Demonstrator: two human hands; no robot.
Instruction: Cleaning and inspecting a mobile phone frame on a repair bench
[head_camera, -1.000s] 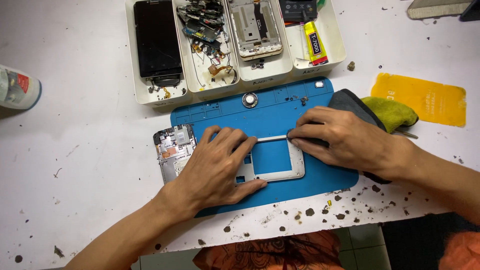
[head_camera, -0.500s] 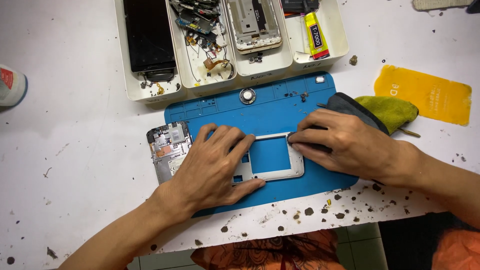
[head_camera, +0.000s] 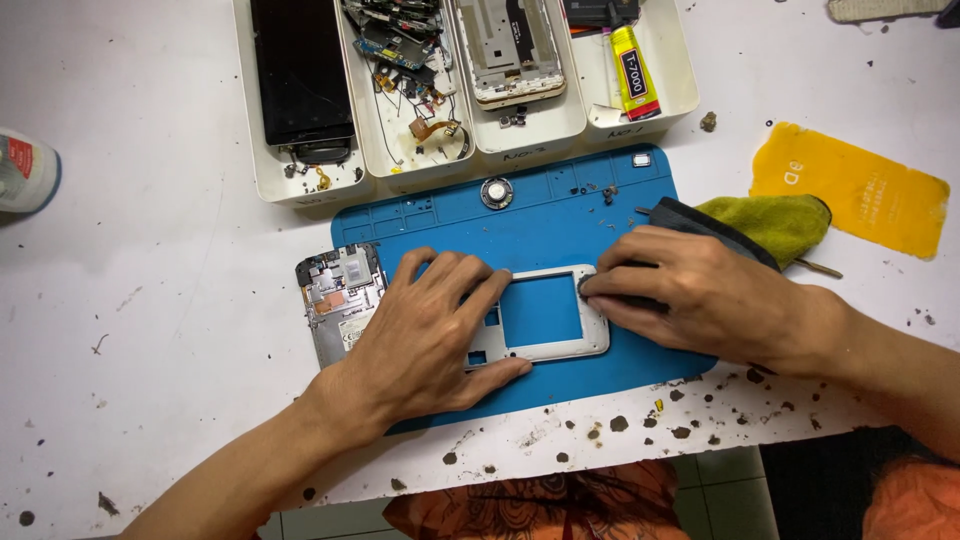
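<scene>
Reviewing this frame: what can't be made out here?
- Head view: the left hand covers the middle of the phone frame.
- The right hand hides most of the dark tool at the frame's edge; its kind is unclear.
- The white trays and the bottle are cut off by picture edges.

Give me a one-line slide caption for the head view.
Left hand steadies a phone frame on a blue mat while right hand works its edge.

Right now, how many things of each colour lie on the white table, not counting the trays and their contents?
Blue work mat: 1
Yellow sheet: 1
Green cloth: 1
White phone frame: 1
White bottle: 1
Total: 5
</scene>
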